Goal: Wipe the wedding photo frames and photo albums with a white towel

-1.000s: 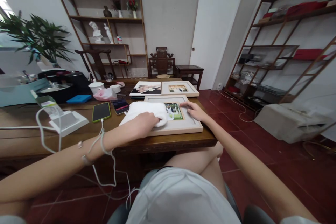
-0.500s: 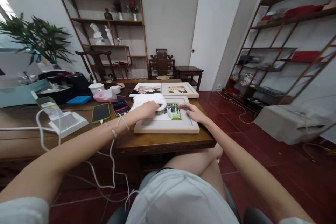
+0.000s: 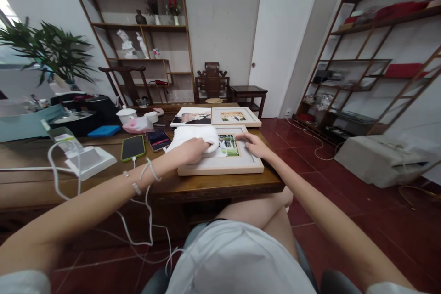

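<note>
A light wooden picture frame [image 3: 220, 166] with a small colour photo lies flat near the front right of the dark wooden table [image 3: 86, 183]. My left hand [image 3: 191, 150] grips a white cloth [image 3: 193, 135] and presses it on the frame's glass, covering the photo's left part. On the frame's right side rests my right hand [image 3: 253, 144], fingers spread flat. Two more framed pictures [image 3: 236, 116] lie just behind it.
Left of the frame lie a phone in a green case [image 3: 132, 146] with a white cable, and a second phone [image 3: 158, 140]. Cups, a pink bag, a blue box and a plant stand further left. Shelves line the walls; red tiled floor lies to the right.
My left hand slid the cloth up to the frame's far edge, then back toward the middle. The frame shifted a little left. My right hand stayed on its right side.
</note>
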Tool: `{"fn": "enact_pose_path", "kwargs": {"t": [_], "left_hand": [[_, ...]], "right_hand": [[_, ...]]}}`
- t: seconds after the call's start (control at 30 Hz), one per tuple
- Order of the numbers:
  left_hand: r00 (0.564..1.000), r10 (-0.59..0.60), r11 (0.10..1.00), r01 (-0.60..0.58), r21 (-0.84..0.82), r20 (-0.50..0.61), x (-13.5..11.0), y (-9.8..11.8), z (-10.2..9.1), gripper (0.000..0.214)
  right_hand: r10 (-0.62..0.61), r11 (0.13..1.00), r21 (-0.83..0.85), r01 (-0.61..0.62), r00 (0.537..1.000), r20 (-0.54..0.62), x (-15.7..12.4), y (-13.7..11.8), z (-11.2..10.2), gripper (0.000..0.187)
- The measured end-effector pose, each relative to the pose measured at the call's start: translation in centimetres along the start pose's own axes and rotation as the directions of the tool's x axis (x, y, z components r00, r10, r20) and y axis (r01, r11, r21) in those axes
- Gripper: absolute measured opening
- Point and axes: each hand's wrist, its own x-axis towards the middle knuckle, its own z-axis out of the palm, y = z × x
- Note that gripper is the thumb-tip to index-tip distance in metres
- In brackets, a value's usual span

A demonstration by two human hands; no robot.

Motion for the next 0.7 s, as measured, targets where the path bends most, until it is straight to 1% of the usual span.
{"fn": "enact_pose_path", "kwargs": {"t": [0.17, 0.23, 0.3, 0.4, 0.5, 0.6, 0.67, 0.7], "left_hand": [[0.998, 0.064, 0.997, -0.062, -0.053, 0.020, -3.9, 2.4, -1.2, 0.032], [0.996, 0.071, 0.995, -0.067, -0.073, 0.054, -4.8, 2.9, -1.8, 0.031], [0.996, 0.044, 0.995, -0.037, -0.088, 0.082, -4.8, 3.0, -2.1, 0.030], [0.997, -0.033, 0.994, 0.040, -0.101, 0.075, -3.0, 2.6, -2.0, 0.029], [0.992, -0.117, 0.988, 0.121, -0.092, 0.038, 0.0, 1.8, -1.4, 0.031], [0.976, -0.204, 0.978, 0.200, -0.056, -0.081, 3.1, 0.5, -0.6, 0.036], [0.971, -0.199, 0.980, 0.196, -0.035, -0.134, 4.6, -0.4, 0.1, 0.040], [0.975, -0.178, 0.984, 0.176, -0.031, -0.130, 5.1, -0.7, 0.3, 0.041]], "right_hand": [[-0.007, 1.000, 0.011, 0.007, 1.000, 0.006, 0.0, 0.1, 0.0, 0.052], [-0.007, 1.000, 0.024, 0.007, 1.000, 0.010, 0.1, 0.2, -0.1, 0.052], [-0.009, 0.999, 0.041, 0.008, 1.000, 0.016, 0.1, 0.2, -0.1, 0.052], [-0.009, 0.998, 0.060, 0.007, 1.000, 0.028, 0.1, 0.1, -0.1, 0.052], [-0.006, 0.997, 0.073, 0.003, 0.999, 0.040, 0.0, 0.0, -0.2, 0.052], [-0.002, 0.998, 0.066, -0.001, 0.999, 0.032, 0.0, 0.0, -0.1, 0.052], [0.001, 0.998, 0.057, -0.002, 1.000, 0.029, 0.0, 0.0, -0.1, 0.052], [0.001, 0.998, 0.056, -0.002, 1.000, 0.029, 0.0, 0.0, -0.1, 0.051]]}}
